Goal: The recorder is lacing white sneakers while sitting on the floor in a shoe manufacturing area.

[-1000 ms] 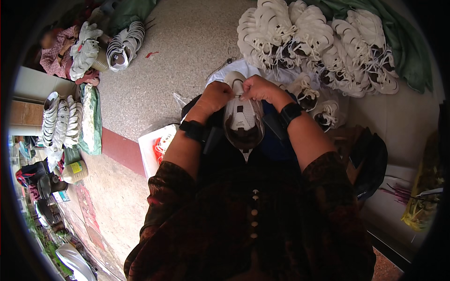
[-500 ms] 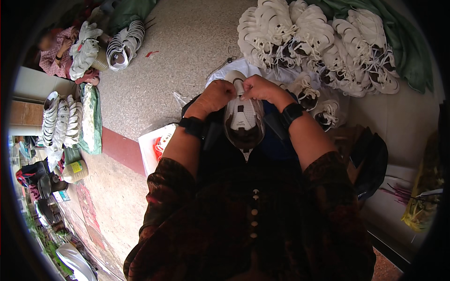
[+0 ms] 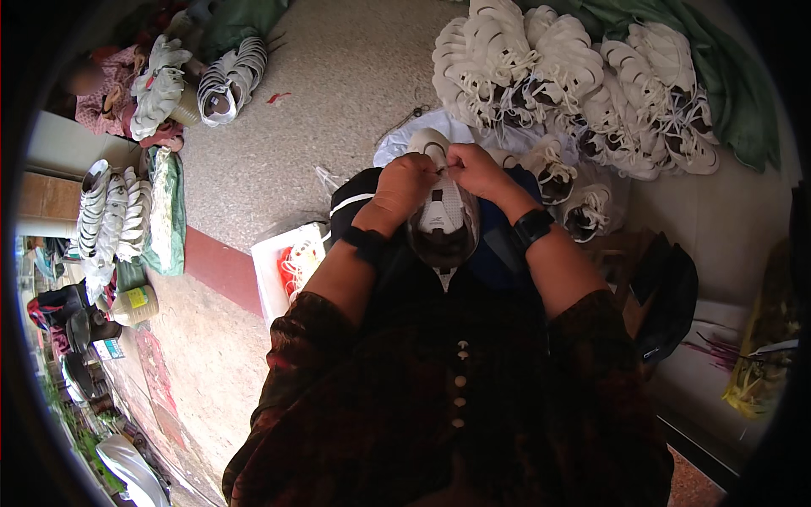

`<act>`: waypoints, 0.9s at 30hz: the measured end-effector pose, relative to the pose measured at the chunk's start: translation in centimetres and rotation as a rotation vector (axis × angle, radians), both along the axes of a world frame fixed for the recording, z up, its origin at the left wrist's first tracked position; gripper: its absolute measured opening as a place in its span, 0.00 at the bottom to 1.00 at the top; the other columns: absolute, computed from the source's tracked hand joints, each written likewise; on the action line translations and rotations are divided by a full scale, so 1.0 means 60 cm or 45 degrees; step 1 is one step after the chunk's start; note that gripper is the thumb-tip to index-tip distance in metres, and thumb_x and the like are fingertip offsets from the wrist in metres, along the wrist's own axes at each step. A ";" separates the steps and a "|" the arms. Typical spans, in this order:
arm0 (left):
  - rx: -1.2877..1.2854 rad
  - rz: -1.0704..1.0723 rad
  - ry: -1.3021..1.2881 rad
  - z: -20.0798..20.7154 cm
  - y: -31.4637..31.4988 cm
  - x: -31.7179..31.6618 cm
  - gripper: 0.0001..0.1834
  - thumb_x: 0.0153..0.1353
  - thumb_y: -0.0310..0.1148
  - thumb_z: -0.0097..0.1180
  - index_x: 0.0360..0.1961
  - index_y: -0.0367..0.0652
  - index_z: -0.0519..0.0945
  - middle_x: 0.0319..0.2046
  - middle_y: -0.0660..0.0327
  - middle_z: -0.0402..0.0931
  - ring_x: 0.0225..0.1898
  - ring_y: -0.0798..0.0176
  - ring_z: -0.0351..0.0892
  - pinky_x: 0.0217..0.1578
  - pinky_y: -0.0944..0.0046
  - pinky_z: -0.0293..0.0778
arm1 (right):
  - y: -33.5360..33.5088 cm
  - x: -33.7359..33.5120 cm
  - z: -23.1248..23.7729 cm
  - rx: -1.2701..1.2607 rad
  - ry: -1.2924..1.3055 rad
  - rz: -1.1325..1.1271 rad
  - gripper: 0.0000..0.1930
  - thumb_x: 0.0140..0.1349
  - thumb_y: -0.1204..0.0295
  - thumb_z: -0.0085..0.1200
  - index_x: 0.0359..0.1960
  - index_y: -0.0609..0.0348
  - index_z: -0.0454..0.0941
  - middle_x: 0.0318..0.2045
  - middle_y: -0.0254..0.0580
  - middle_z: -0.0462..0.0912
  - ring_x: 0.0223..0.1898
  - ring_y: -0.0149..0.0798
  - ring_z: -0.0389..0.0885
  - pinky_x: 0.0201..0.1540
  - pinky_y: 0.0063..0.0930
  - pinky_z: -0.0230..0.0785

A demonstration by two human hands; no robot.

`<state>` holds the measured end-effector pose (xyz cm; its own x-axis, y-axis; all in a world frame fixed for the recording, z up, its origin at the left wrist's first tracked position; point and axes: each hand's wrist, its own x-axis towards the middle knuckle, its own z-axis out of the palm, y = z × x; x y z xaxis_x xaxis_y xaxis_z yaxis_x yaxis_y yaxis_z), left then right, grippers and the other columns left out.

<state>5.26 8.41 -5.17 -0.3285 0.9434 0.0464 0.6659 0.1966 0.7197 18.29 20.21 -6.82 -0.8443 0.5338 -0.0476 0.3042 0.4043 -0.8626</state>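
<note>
White shoe [image 3: 437, 221] is on the person's lap [image 3: 500, 232], its toe pointing away. The left hand [image 3: 407, 181] and right hand [image 3: 478, 171] meet over it, fingers bent and tips pressed together. What they pinch is too small to tell. More white shoes [image 3: 553, 63] lie in a big pile ahead, to the right.

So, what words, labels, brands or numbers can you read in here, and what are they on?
Nothing can be read for certain; these are the spots that look marked:
Shoe in the middle: a small dark mark on its pale inner strip, too small to read.
Plastic jug at the left: a yellow label, too blurred to read.
Blue-and-white box below it: markings too small to read.
</note>
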 end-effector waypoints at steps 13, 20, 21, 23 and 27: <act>0.117 -0.038 0.106 -0.005 0.015 0.009 0.05 0.52 0.29 0.51 0.26 0.39 0.72 0.25 0.48 0.74 0.30 0.45 0.75 0.31 0.55 0.70 | -0.015 0.000 0.000 0.141 0.219 -0.195 0.06 0.45 0.79 0.52 0.27 0.61 0.71 0.19 0.51 0.75 0.26 0.48 0.76 0.30 0.35 0.67; 0.044 -0.190 0.156 -0.030 0.005 0.005 0.08 0.53 0.33 0.51 0.30 0.39 0.72 0.27 0.49 0.75 0.34 0.46 0.75 0.35 0.55 0.70 | -0.051 0.004 0.002 0.495 0.178 -0.227 0.02 0.47 0.78 0.48 0.24 0.58 0.69 0.21 0.51 0.75 0.29 0.56 0.75 0.29 0.43 0.65; 0.028 -0.210 0.137 -0.025 0.005 0.007 0.09 0.53 0.33 0.52 0.31 0.39 0.72 0.27 0.49 0.75 0.34 0.47 0.75 0.35 0.56 0.70 | -0.051 0.007 -0.003 0.507 0.203 -0.216 0.02 0.49 0.77 0.47 0.25 0.58 0.68 0.22 0.51 0.75 0.29 0.56 0.75 0.30 0.44 0.65; -0.037 -0.216 0.113 -0.017 0.001 0.000 0.09 0.53 0.34 0.51 0.31 0.39 0.71 0.28 0.48 0.75 0.34 0.47 0.75 0.35 0.56 0.70 | -0.057 0.008 -0.003 0.568 0.205 -0.249 0.02 0.50 0.77 0.47 0.26 0.59 0.67 0.22 0.50 0.75 0.29 0.56 0.74 0.30 0.46 0.65; -0.147 -0.227 0.141 0.001 0.007 0.003 0.10 0.53 0.34 0.50 0.31 0.37 0.72 0.30 0.44 0.75 0.36 0.44 0.75 0.36 0.53 0.71 | -0.047 0.023 -0.004 0.432 0.359 -0.523 0.03 0.48 0.80 0.46 0.25 0.60 0.68 0.21 0.51 0.74 0.28 0.55 0.74 0.29 0.40 0.66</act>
<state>5.46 8.83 -5.08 -0.1554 0.9871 -0.0389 0.7709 0.1458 0.6201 19.69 17.40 -7.08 -0.5211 0.7649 0.3787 0.2718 0.5693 -0.7759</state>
